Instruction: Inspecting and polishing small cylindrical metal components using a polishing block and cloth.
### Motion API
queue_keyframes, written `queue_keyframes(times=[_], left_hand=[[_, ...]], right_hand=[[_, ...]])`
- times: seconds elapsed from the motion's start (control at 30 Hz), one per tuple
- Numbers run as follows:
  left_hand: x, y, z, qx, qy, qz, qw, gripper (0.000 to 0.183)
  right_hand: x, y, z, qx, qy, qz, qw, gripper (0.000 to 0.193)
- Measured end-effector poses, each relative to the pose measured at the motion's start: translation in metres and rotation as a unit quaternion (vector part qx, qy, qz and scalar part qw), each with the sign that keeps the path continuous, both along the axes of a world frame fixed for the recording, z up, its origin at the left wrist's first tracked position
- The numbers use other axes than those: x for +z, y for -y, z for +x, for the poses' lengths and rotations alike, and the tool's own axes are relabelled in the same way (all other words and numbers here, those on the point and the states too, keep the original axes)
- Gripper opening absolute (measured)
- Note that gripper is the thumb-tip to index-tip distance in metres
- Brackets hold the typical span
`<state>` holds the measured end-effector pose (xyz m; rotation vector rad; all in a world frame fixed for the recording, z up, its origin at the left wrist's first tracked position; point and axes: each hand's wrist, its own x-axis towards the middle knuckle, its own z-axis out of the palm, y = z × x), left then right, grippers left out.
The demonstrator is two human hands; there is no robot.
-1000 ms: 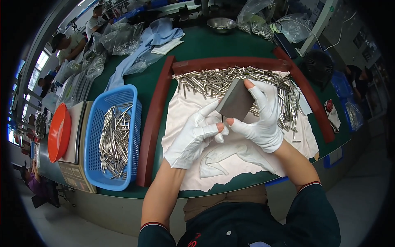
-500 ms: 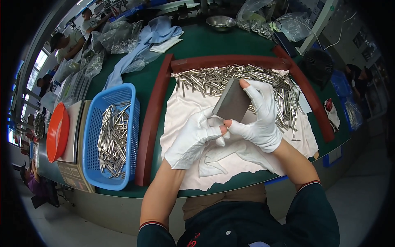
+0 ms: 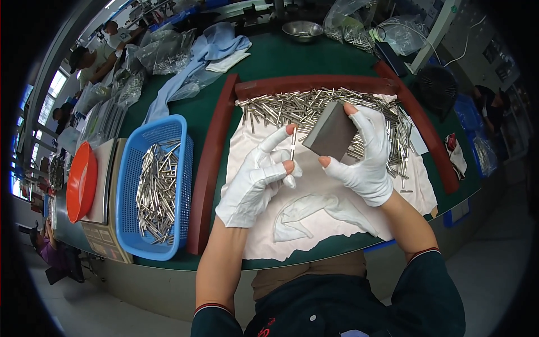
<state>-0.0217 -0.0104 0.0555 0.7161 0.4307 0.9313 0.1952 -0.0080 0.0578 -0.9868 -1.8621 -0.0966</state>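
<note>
My left hand [image 3: 255, 177], in a white glove with bare thumb and index tips, pinches a slim metal pin [image 3: 293, 145] upright between those tips. In my right hand [image 3: 368, 160], gloved the same way, a dark grey rectangular block [image 3: 331, 132] is gripped by its edges and held tilted, just right of the pin and apart from it. Behind both hands lies a heap of shiny metal pins [image 3: 281, 109] on a pale cloth [image 3: 258, 241]. A crumpled white cloth [image 3: 303, 210] rests below my hands.
Dark red rails [image 3: 212, 168] frame the cloth on the green table [image 3: 269, 56]. To the left stand a blue basket [image 3: 124, 191] of pins and a scale [image 3: 106, 180] with an orange-red tray [image 3: 81, 182]. A metal bowl [image 3: 303, 31] and bagged parts [image 3: 163, 53] sit farther back.
My hands have moved apart. The left has drawn back from the block and now shows the pin upright in its fingertips; the right has carried the block slightly rightward.
</note>
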Motion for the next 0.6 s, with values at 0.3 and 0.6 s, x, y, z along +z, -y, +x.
queue_keyframes(times=[0.3,0.6], left_hand=[[-0.003,-0.001,-0.001,-0.013,-0.005,0.003,1.0,0.068],[0.0,0.004,0.004,-0.015,-0.078,-0.016,0.997,0.062]], right_hand=[[-0.003,0.001,-0.004,0.01,-0.004,-0.007,1.0,0.082],[-0.003,-0.001,-0.01,0.018,0.019,0.039,0.999,0.082]])
